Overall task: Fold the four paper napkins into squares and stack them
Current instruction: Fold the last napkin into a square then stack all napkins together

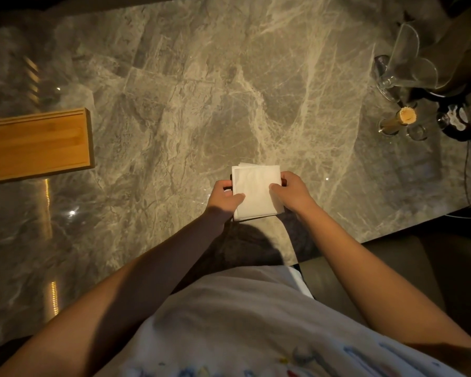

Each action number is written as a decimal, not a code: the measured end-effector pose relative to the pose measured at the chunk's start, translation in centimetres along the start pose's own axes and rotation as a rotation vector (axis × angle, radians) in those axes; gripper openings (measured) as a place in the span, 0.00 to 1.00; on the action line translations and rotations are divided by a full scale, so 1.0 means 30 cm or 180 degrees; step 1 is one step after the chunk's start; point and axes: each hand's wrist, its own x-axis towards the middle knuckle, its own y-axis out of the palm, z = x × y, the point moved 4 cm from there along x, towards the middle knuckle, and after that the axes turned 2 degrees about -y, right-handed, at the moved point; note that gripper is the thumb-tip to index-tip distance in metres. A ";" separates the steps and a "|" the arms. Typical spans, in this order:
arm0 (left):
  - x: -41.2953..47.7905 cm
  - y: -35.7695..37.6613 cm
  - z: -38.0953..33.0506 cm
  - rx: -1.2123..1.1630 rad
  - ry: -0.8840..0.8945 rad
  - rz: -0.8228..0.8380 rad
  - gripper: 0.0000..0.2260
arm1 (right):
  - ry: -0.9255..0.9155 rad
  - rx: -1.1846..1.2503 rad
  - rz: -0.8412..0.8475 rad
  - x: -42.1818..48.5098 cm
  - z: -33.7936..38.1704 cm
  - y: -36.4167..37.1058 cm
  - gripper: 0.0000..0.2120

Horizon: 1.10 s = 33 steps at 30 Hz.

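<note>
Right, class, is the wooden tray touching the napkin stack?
No: the wooden tray lies far to the left, apart from the napkin stack held by the left hand and right hand.

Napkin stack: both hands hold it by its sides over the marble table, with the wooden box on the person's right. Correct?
No: the head view shows the wooden box on the person's left. The left hand and right hand do hold the napkin stack by its sides over the marble table.
</note>
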 end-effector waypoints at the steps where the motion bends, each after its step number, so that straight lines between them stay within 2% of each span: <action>1: 0.001 -0.006 0.000 -0.0115 -0.0076 0.0015 0.16 | 0.0001 0.0026 0.0009 -0.001 0.002 0.002 0.15; 5: -0.004 -0.040 -0.020 -0.0299 -0.0131 0.0322 0.13 | 0.0042 0.0274 -0.0005 -0.012 0.007 0.008 0.11; 9: -0.023 -0.115 -0.056 -0.0440 0.0039 0.0516 0.14 | -0.0015 0.0519 0.0203 -0.030 0.041 0.038 0.11; 13: -0.042 -0.236 -0.084 -0.0525 0.0202 0.0469 0.14 | 0.0202 0.0886 0.0775 -0.039 0.107 0.113 0.13; 18: -0.059 -0.416 -0.084 -0.0810 0.0275 0.0359 0.14 | 0.0598 0.1665 0.1300 -0.056 0.219 0.235 0.07; 24: -0.073 -0.647 -0.086 -0.0905 0.0364 -0.0003 0.16 | 0.0298 0.1592 0.1366 -0.058 0.420 0.386 0.05; 29: -0.048 -0.823 -0.112 -0.1077 0.0429 -0.0429 0.11 | -0.0087 0.1248 0.1173 -0.028 0.596 0.520 0.03; 33: -0.006 -0.973 -0.139 -0.1058 0.0505 -0.0860 0.15 | -0.0181 0.1051 0.1086 0.010 0.722 0.645 0.04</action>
